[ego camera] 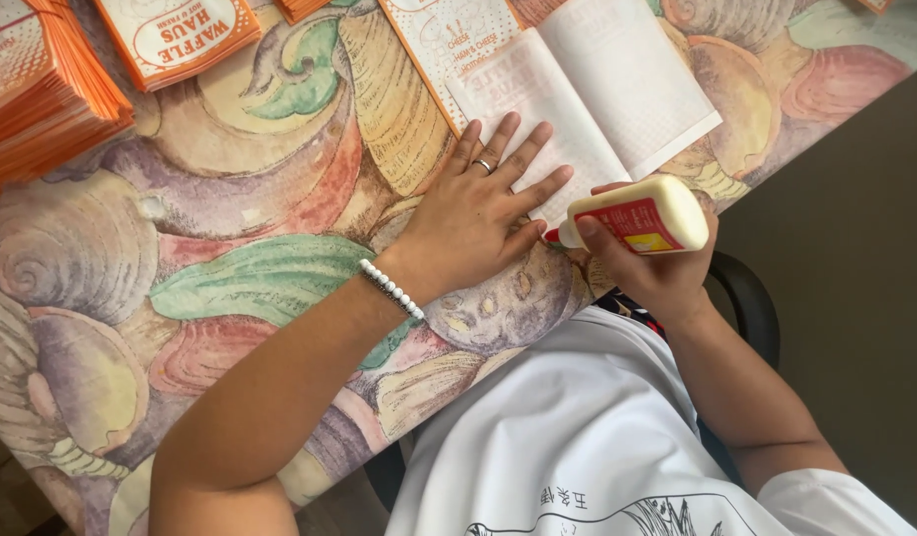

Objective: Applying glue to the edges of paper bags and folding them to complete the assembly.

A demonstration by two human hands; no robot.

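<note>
My left hand (478,213) lies flat with fingers spread, pressing down the near edge of an unfolded white paper bag (597,94) on the table. It wears a ring and a white bead bracelet. My right hand (657,273) grips a cream glue bottle (642,213) with a red label. The bottle lies sideways, its red tip pointing left at the bag's near corner, just beside my left hand's little finger.
A tablecloth (230,268) with a large fruit and shell pattern covers the table. Stacks of orange-edged printed paper bags (42,89) sit at the far left, with another stack (176,30) beside them. A black chair (751,298) shows behind my right arm.
</note>
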